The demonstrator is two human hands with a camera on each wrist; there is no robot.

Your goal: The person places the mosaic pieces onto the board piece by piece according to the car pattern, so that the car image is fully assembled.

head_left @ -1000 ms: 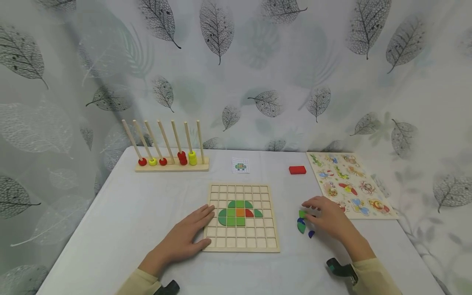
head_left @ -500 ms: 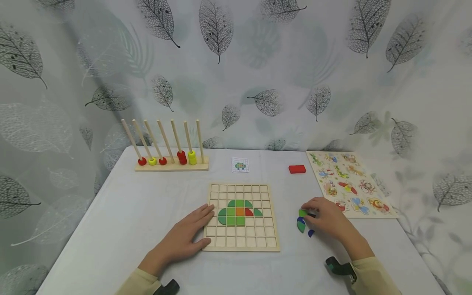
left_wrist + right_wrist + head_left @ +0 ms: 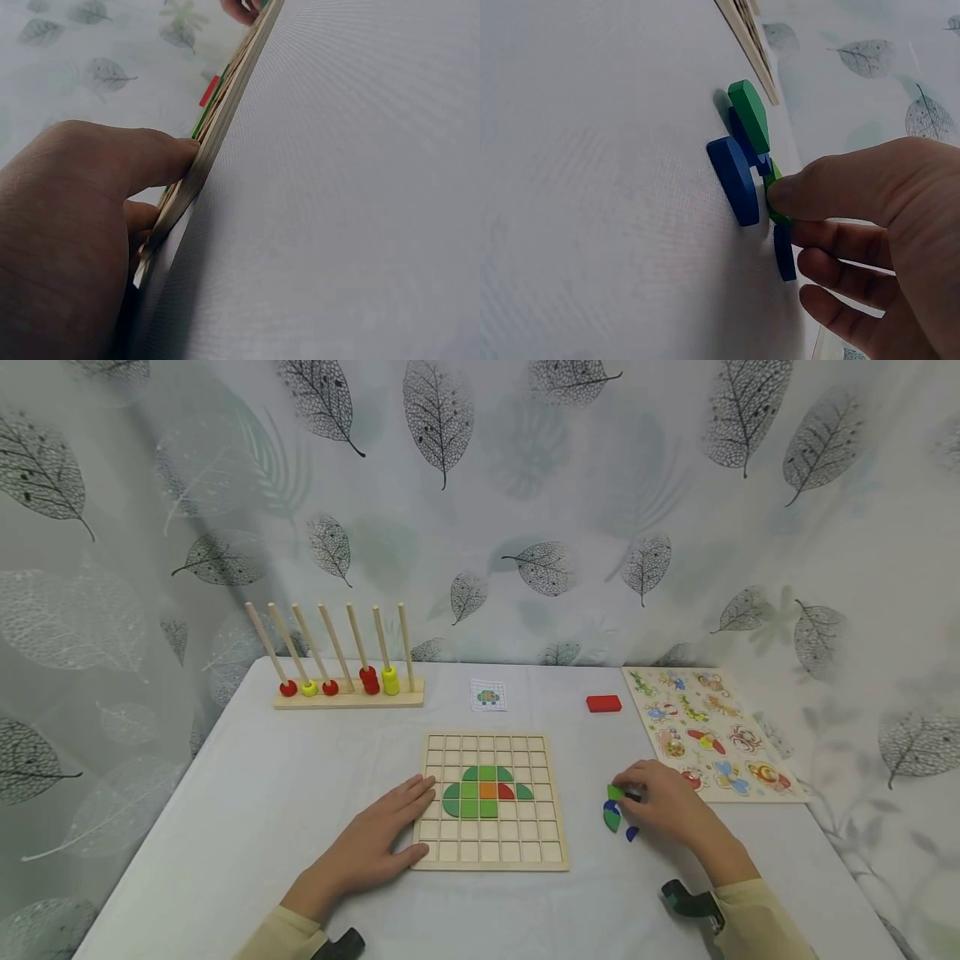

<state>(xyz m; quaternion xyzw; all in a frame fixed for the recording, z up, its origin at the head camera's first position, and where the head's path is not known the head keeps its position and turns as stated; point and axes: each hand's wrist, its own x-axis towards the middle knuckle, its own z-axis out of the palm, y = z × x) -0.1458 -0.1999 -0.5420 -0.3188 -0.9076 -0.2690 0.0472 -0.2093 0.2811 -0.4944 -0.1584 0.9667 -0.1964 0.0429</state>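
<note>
green tile (image 3: 614,792) on bench (image 3: 517,918), right of grid board (image 3: 528,852) | right hand (image 3: 666,803): pinches it | blue pieces (image 3: 733,181) and darker green piece (image 3: 750,116) crowd close | left hand (image 3: 372,842): fingers extended, touching grid board's left edge | red block (image 3: 603,703) and picture board (image 3: 716,735) beyond

Green piece (image 3: 614,792) pinched by right hand (image 3: 663,799); wooden grid (image 3: 507,811) partly filled.

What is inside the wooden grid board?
Green tiles, one orange tile and one red tile sit in the wooden grid board. What lies beneath them is covered.
</note>
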